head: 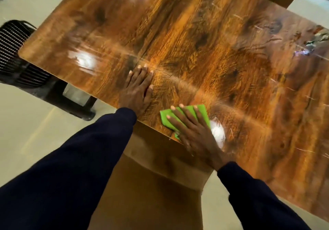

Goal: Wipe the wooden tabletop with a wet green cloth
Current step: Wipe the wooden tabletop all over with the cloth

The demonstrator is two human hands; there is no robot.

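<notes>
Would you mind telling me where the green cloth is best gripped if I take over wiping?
Probably the green cloth is best held from above with a flat palm, as the right hand does: it lies folded flat near the tabletop edge, offering no raised part to pinch.

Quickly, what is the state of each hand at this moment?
Left hand: open, flat on the wooden tabletop, holding nothing.
Right hand: open, fingers spread, pressing the green cloth onto the tabletop.

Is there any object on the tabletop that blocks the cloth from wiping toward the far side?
Nothing visible does. The right hand presses the cloth flat near the tabletop's near edge; the left hand lies flat beside it, left of that path.
</notes>
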